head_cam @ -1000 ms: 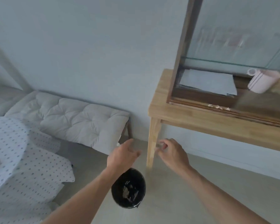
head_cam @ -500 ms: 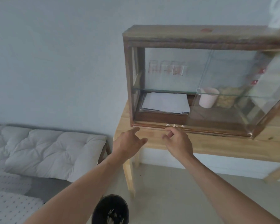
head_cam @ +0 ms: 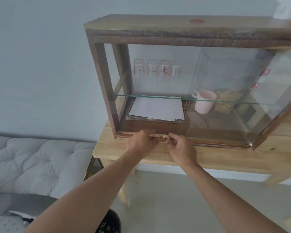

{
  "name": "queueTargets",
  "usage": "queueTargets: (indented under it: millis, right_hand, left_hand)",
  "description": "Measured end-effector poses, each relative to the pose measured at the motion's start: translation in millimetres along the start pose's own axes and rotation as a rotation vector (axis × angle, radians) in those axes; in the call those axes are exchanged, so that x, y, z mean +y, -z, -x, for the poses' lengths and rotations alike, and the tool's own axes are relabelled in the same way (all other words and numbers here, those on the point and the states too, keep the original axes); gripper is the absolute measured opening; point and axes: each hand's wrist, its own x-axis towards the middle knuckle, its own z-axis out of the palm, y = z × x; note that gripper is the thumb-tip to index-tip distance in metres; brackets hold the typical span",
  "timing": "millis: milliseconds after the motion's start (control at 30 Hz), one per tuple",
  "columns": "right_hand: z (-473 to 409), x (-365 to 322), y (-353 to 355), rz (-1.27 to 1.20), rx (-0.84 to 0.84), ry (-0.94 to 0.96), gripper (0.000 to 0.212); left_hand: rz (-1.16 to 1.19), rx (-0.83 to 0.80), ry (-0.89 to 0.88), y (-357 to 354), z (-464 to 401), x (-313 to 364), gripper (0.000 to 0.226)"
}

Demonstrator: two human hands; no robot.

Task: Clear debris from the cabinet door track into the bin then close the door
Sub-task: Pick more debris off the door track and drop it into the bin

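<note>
Now both at the cabinet's [head_cam: 175,36] front bottom edge: left hand [head_cam: 142,142] loosely curled, right hand [head_cam: 181,147] pinching, either side of pale debris [head_cam: 161,136] in the track [head_cam: 208,143]; bin [head_cam: 111,223] below on open floor

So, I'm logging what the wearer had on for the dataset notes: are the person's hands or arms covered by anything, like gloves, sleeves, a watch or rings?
Nothing is visible. The left hand and right hand are gloveless, with no rings showing. Both forearms are uncovered to the frame edge: no sleeves, watch or bands.
</note>
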Motion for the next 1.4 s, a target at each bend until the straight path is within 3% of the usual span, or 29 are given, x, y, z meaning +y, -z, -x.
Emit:
queueTargets:
  millis: [333,533,767,1100,1400]
  right_hand:
    - [-3.6,7.5,-9.2,-0.072,0.055,0.007,0.02]
    - [-4.3,2.0,-10.1,-0.115,0.044,-0.018,0.005]
    - [3.7,-4.2,-6.3,-0.153,0.012,-0.007,0.006]
    - [53.8,-36.7,-37.6,-0.214,-0.08,0.069,0.013]
    - [116.1,-83.5,-106.6,-0.198,-0.232,0.139,0.018]
  left_hand:
    - [0.037,0.122,0.013,-14.6,-5.1,1.8,0.021]
    - [0.092,0.087,0.036,-12.4,-6.5,4.0,0.008]
    - [0.125,0.097,0.078,-5.6,1.8,-5.3,0.006]
    - [0.164,0.14,0.146,18.4,62.6,-70.5,0.003]
    - [0.148,0.154,0.314,37.8,129.2,-175.5,0.006]
